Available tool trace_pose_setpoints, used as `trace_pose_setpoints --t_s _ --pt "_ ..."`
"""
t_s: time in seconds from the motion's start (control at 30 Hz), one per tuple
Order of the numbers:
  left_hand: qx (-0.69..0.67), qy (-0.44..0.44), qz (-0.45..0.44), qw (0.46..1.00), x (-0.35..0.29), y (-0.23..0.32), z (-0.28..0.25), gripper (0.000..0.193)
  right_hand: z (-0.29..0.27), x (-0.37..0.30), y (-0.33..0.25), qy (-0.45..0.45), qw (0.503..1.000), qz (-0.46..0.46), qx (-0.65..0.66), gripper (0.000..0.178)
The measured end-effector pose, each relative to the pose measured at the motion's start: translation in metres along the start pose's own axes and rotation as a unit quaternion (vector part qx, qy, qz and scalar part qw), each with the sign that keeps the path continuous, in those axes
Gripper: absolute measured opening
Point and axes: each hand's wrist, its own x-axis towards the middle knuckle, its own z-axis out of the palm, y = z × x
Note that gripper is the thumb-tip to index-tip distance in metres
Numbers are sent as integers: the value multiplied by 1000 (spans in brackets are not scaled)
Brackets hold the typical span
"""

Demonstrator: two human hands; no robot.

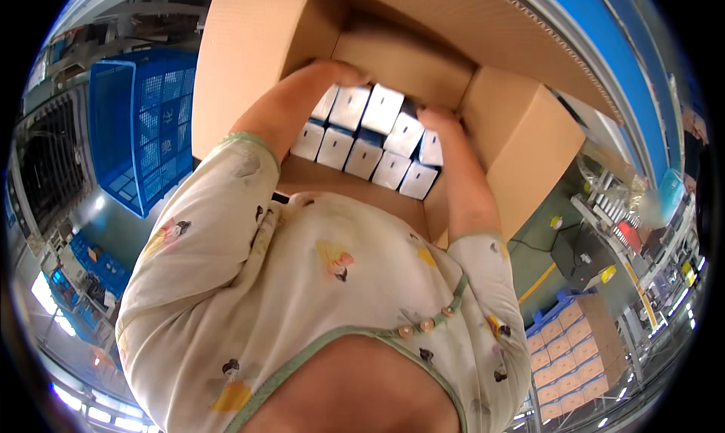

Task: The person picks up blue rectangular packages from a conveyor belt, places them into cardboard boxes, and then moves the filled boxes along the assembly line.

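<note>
Inside a large open cardboard carton (393, 51), small white boxes with dark blue sides (364, 159) stand packed in two rows. One white box (383, 109) in the far row sits askew and higher than its neighbours. My left hand (347, 74) reaches over the far row, its fingertips by that box's far edge. To the right of it, my right hand (439, 120) is bent down at the far row, close to another white box (405, 134). Blur and the boxes hide most fingers of both hands, so their grip is unclear.
The carton's flaps (245, 55) stand spread on the left and right. A blue plastic crate (140, 131) is at the left. Stacked brown cartons (570, 357) rest on a blue pallet at the lower right, below a cluttered rack (627, 229). A blue-edged frame (630, 55) runs along the far right.
</note>
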Motion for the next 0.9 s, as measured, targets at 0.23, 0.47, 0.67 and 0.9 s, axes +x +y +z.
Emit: trace_pose_setpoints --t_s 0.23,0.47,0.67,0.9 --pt "-53 160 23 985 -54 38 17 61 8 -11 -23 117 956 -193 189 54" --pt "-68 576 204 788 -243 15 -71 31 -56 -142 25 199 827 -179 494 32" --pt "-148 690 148 693 -296 19 -72 27 6 -195 10 153 901 -93 396 17" --pt "-247 607 193 730 -283 34 4 15 91 -115 -100 127 971 16 201 71"
